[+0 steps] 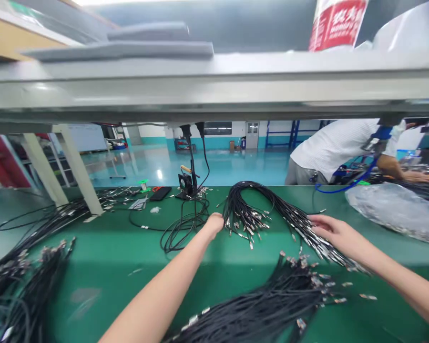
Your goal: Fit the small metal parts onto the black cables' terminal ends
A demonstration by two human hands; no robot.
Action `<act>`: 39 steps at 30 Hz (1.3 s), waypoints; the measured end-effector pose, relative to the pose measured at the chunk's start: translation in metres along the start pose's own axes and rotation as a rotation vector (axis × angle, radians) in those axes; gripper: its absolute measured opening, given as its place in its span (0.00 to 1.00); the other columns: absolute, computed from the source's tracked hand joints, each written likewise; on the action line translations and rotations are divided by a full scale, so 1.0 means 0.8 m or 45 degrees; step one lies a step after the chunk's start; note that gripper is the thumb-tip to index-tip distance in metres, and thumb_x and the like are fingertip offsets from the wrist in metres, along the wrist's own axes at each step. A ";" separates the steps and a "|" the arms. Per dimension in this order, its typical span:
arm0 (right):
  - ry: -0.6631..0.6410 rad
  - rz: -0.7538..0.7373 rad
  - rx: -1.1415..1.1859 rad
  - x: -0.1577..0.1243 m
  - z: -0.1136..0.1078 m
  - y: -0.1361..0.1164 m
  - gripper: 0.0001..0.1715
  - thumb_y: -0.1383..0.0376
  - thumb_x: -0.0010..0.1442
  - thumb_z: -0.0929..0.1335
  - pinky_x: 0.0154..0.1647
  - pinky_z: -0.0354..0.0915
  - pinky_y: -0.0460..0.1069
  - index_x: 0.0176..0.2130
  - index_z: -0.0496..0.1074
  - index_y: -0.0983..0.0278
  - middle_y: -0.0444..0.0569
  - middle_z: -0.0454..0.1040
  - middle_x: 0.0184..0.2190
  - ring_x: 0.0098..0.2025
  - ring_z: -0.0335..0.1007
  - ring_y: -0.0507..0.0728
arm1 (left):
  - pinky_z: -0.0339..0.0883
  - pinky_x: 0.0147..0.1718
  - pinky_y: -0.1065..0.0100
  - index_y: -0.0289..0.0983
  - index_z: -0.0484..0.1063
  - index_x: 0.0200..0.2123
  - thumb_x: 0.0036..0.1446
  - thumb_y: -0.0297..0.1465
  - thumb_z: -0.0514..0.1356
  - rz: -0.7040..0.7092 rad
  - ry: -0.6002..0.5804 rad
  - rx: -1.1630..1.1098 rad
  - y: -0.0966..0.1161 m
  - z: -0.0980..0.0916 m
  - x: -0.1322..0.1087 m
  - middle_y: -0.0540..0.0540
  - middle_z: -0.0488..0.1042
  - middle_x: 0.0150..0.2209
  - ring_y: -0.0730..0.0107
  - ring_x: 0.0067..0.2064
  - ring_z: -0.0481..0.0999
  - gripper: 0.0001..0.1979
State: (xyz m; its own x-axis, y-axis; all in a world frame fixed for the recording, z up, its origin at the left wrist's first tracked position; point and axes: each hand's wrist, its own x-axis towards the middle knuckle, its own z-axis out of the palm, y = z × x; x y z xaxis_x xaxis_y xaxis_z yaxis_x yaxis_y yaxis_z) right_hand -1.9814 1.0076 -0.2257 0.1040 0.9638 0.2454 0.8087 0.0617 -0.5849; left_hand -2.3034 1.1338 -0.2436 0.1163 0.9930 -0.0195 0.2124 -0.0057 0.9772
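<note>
A bundle of black cables (257,185) with silvery metal connector ends lies bent in an arch on the green table. My left hand (214,225) is at the bundle's left end, beside the hanging connectors. It looks closed, but its fingers are turned away and hidden, so what they hold does not show. At the right leg of the arch is my right hand (331,229), its fingers stretched out and the thumb apart, with the fingertips at the cables. Closer to me lies a second bundle of black cables (257,305), its connectors fanned out to the right.
More black cables (39,290) lie at the left. A loose coil of cable (182,233) and a small black stand (188,183) are beyond my left forearm. A clear plastic bag (396,209) lies at right. A shelf (214,90) crosses overhead. Another person (336,147) bends over work behind.
</note>
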 end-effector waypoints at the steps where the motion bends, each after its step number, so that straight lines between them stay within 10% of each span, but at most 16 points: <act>1: -0.012 0.013 0.148 -0.036 -0.015 -0.011 0.23 0.55 0.53 0.63 0.47 0.64 0.53 0.47 0.67 0.62 0.52 0.70 0.45 0.46 0.66 0.61 | 0.67 0.35 0.63 0.31 0.67 0.37 0.55 0.33 0.56 0.001 -0.043 0.085 0.003 -0.011 -0.025 0.46 0.70 0.35 0.69 0.34 0.70 0.10; 6: -0.056 0.201 0.489 -0.215 -0.056 -0.067 0.26 0.48 0.46 0.67 0.40 0.69 0.53 0.44 0.71 0.56 0.53 0.73 0.41 0.42 0.69 0.65 | 0.61 0.41 0.63 0.34 0.73 0.31 0.43 0.31 0.64 0.043 -0.251 0.430 -0.006 -0.066 -0.174 0.45 0.74 0.31 0.60 0.36 0.72 0.10; 10: 0.007 0.223 0.328 -0.326 -0.029 -0.076 0.22 0.47 0.48 0.65 0.44 0.66 0.57 0.39 0.73 0.56 0.51 0.73 0.40 0.41 0.69 0.64 | 0.50 0.52 0.60 0.37 0.71 0.40 0.47 0.35 0.61 0.243 -0.257 0.627 -0.020 -0.082 -0.298 0.42 0.70 0.45 0.55 0.50 0.63 0.15; 14: 0.242 0.183 0.115 -0.400 0.028 -0.061 0.16 0.53 0.55 0.61 0.48 0.60 0.57 0.37 0.71 0.58 0.51 0.72 0.41 0.44 0.65 0.63 | 0.55 0.49 0.63 0.41 0.71 0.40 0.54 0.34 0.55 0.629 -0.440 0.818 -0.033 -0.050 -0.380 0.45 0.71 0.43 0.61 0.47 0.66 0.11; 18: 0.483 0.298 0.206 -0.442 0.067 -0.057 0.16 0.55 0.56 0.60 0.47 0.60 0.55 0.37 0.69 0.60 0.52 0.71 0.41 0.44 0.65 0.62 | 0.57 0.47 0.63 0.40 0.70 0.42 0.51 0.33 0.58 0.759 -0.703 0.748 -0.048 0.024 -0.401 0.44 0.70 0.41 0.61 0.45 0.66 0.13; 24: 0.494 0.429 0.498 -0.451 0.071 -0.068 0.18 0.55 0.53 0.63 0.42 0.62 0.53 0.39 0.70 0.65 0.53 0.73 0.37 0.36 0.68 0.59 | 0.56 0.40 0.64 0.36 0.74 0.28 0.46 0.28 0.58 0.619 -0.728 0.495 -0.056 0.105 -0.392 0.44 0.70 0.30 0.60 0.38 0.66 0.05; 30: 0.191 0.223 0.595 -0.399 0.057 -0.098 0.18 0.58 0.53 0.64 0.37 0.63 0.49 0.41 0.69 0.65 0.50 0.72 0.34 0.35 0.67 0.56 | 0.51 0.20 0.72 0.34 0.68 0.20 0.48 0.37 0.55 0.282 -0.836 0.093 -0.055 0.100 -0.387 0.51 0.62 0.16 0.75 0.18 0.58 0.13; 39: -0.585 0.058 0.728 -0.297 0.056 -0.099 0.13 0.59 0.54 0.65 0.21 0.55 0.42 0.29 0.69 0.68 0.46 0.70 0.24 0.23 0.62 0.49 | 0.42 0.16 0.74 0.30 0.67 0.21 0.43 0.40 0.61 -0.118 -0.831 -0.402 -0.066 0.096 -0.367 0.48 0.63 0.19 0.80 0.17 0.56 0.17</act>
State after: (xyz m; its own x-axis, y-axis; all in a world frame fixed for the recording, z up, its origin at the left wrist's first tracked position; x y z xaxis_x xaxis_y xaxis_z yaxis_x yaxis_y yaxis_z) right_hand -2.0960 0.7853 -0.2719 -0.2246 0.9723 -0.0641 0.3683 0.0238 -0.9294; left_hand -2.2744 0.8336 -0.3056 0.6870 0.7149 -0.1306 -0.0292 0.2068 0.9779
